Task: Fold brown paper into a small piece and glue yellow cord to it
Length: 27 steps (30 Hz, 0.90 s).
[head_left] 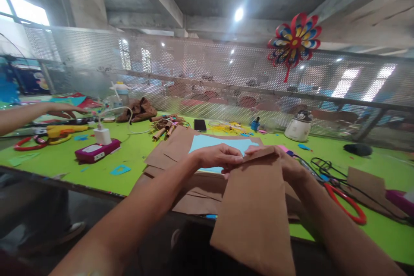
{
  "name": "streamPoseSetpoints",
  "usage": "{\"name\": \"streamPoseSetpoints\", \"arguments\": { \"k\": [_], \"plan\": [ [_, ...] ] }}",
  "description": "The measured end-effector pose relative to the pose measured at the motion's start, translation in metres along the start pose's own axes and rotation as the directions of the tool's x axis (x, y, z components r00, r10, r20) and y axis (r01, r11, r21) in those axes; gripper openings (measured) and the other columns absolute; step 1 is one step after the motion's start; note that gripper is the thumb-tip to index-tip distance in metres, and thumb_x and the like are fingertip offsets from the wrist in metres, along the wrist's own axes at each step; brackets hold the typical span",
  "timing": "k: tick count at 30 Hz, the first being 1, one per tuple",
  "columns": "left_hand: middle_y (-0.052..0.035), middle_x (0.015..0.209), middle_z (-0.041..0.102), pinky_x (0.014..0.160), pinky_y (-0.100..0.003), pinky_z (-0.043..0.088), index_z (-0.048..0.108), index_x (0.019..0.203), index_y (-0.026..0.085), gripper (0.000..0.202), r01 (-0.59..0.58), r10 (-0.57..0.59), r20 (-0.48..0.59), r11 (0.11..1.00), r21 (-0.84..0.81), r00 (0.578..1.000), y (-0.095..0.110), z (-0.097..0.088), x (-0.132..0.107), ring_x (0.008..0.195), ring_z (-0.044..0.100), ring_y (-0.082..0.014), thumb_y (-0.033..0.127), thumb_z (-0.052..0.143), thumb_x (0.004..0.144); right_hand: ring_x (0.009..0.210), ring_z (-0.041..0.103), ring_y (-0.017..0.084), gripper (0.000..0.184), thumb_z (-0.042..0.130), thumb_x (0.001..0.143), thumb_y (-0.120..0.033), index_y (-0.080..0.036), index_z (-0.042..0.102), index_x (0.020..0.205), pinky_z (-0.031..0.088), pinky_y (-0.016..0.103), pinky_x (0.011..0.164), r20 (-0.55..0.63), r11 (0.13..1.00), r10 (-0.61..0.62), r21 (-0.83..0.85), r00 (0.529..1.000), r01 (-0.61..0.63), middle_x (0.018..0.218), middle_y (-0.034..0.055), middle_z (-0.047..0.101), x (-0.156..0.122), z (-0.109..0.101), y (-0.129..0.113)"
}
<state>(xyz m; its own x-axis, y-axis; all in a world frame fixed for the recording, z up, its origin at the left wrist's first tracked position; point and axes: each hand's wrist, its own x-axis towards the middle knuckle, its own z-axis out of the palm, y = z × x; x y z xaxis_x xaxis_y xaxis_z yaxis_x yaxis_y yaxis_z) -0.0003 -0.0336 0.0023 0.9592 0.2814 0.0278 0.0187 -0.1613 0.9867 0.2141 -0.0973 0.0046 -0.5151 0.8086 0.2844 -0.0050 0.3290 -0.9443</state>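
Observation:
A sheet of brown cardboard (254, 211) hangs down over the table's front edge, its top edge bent over in a narrow fold. My left hand (221, 156) pinches the left end of that fold. At the right end, my right hand (289, 164) grips the same sheet; most of its fingers are behind the cardboard. Beneath and beyond my hands lies light blue paper (207, 142) on top of more brown cardboard pieces (164, 151).
Red-handled scissors (347, 207) and black cables lie at right. A purple power strip (97, 151) with a white plug stands at left, near another person's hand (66, 110). Farther back are a phone (200, 125), rolled cardboard pieces (168, 127) and a white bottle (298, 126).

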Motion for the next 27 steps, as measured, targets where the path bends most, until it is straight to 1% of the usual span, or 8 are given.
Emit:
{"name": "streamPoseSetpoints", "arguments": {
  "k": [4, 7, 10, 12, 14, 17, 21, 27],
  "plan": [
    [0.0013, 0.062, 0.056, 0.057, -0.023, 0.044, 0.057, 0.076, 0.014, 0.034, 0.081, -0.076, 0.083, 0.995, -0.059, 0.994, -0.006, 0.006, 0.006, 0.055, 0.053, -0.0083, 0.048, 0.06, 0.073, 0.077, 0.058, 0.014, 0.013, 0.07, 0.068, -0.026, -0.021, 0.068, 0.081, 0.049, 0.028, 0.067, 0.024, 0.992, -0.122, -0.031, 0.992, 0.122, 0.088, 0.003, 0.059, 0.002, 0.003, 0.001],
    [-0.0026, 0.075, 0.063, 0.066, -0.028, 0.047, 0.062, 0.083, 0.014, 0.038, 0.099, -0.098, 0.076, 0.995, -0.016, 0.992, -0.009, 0.002, 0.007, 0.065, 0.058, -0.0117, 0.049, 0.062, 0.071, 0.071, 0.056, 0.013, 0.017, 0.067, 0.072, -0.033, -0.02, 0.066, 0.082, 0.047, 0.026, 0.061, -0.027, 0.997, -0.075, -0.033, 0.997, 0.075, 0.083, 0.0036, 0.06, 0.004, 0.006, 0.001],
    [-0.0052, 0.082, 0.063, 0.07, -0.028, 0.046, 0.063, 0.088, 0.013, 0.035, 0.009, -0.007, -0.122, 1.0, 0.021, 0.992, -0.009, -0.009, 0.006, 0.073, 0.059, -0.0133, 0.045, 0.059, 0.075, 0.064, 0.054, 0.011, 0.023, 0.063, 0.074, -0.039, -0.018, 0.064, 0.083, 0.043, 0.022, 0.056, -0.095, 0.991, 0.048, -0.117, 0.994, -0.059, 0.074, 0.0017, 0.06, 0.006, 0.006, 0.003],
    [-0.0062, 0.081, 0.062, 0.067, -0.026, 0.044, 0.062, 0.092, 0.012, 0.036, -0.042, 0.052, -0.308, 0.998, 0.039, 0.95, -0.007, -0.016, 0.005, 0.072, 0.057, -0.0116, 0.045, 0.054, 0.079, 0.063, 0.053, 0.01, 0.025, 0.06, 0.076, -0.039, -0.016, 0.063, 0.086, 0.042, 0.021, 0.056, -0.088, 0.964, 0.143, -0.213, 0.986, -0.159, 0.074, 0.0011, 0.06, 0.008, 0.003, 0.009],
    [-0.0075, 0.083, 0.062, 0.064, -0.024, 0.042, 0.062, 0.096, 0.011, 0.042, -0.024, 0.052, -0.401, 0.997, 0.075, 0.914, -0.005, -0.019, 0.005, 0.072, 0.055, -0.011, 0.048, 0.048, 0.082, 0.067, 0.054, 0.011, 0.026, 0.057, 0.078, -0.039, -0.016, 0.063, 0.089, 0.042, 0.023, 0.059, -0.052, 0.928, 0.208, -0.306, 0.977, -0.213, 0.078, 0.002, 0.062, 0.01, 0.0, 0.016],
    [-0.0054, 0.08, 0.063, 0.062, -0.022, 0.039, 0.065, 0.093, 0.011, 0.042, 0.089, 0.044, -0.377, 0.94, 0.328, 0.925, -0.005, -0.018, 0.006, 0.071, 0.053, -0.0118, 0.048, 0.049, 0.079, 0.074, 0.055, 0.015, 0.025, 0.055, 0.078, -0.037, -0.016, 0.064, 0.087, 0.042, 0.027, 0.066, -0.023, 0.871, 0.18, -0.461, 0.983, -0.17, 0.081, 0.0031, 0.064, 0.014, 0.0, 0.025],
    [-0.0004, 0.072, 0.063, 0.06, -0.02, 0.035, 0.069, 0.085, 0.013, 0.025, 0.17, 0.06, -0.297, 0.704, 0.69, 0.953, -0.011, -0.015, 0.008, 0.066, 0.051, -0.011, 0.032, 0.058, 0.073, 0.071, 0.054, 0.015, 0.022, 0.053, 0.078, -0.033, -0.016, 0.065, 0.083, 0.041, 0.026, 0.063, -0.067, 0.753, 0.126, -0.643, 0.99, -0.139, 0.077, 0.0033, 0.064, 0.017, 0.006, 0.029],
    [-0.002, 0.072, 0.064, 0.061, -0.019, 0.036, 0.071, 0.084, 0.012, 0.025, 0.196, 0.094, -0.335, 0.654, 0.731, 0.938, -0.022, -0.028, 0.011, 0.067, 0.051, -0.0116, 0.03, 0.059, 0.071, 0.066, 0.054, 0.015, 0.022, 0.052, 0.076, -0.033, -0.014, 0.064, 0.077, 0.041, 0.026, 0.061, -0.166, 0.665, 0.058, -0.729, 0.984, -0.163, 0.073, 0.0044, 0.065, 0.02, 0.013, 0.029]
  ]
}}
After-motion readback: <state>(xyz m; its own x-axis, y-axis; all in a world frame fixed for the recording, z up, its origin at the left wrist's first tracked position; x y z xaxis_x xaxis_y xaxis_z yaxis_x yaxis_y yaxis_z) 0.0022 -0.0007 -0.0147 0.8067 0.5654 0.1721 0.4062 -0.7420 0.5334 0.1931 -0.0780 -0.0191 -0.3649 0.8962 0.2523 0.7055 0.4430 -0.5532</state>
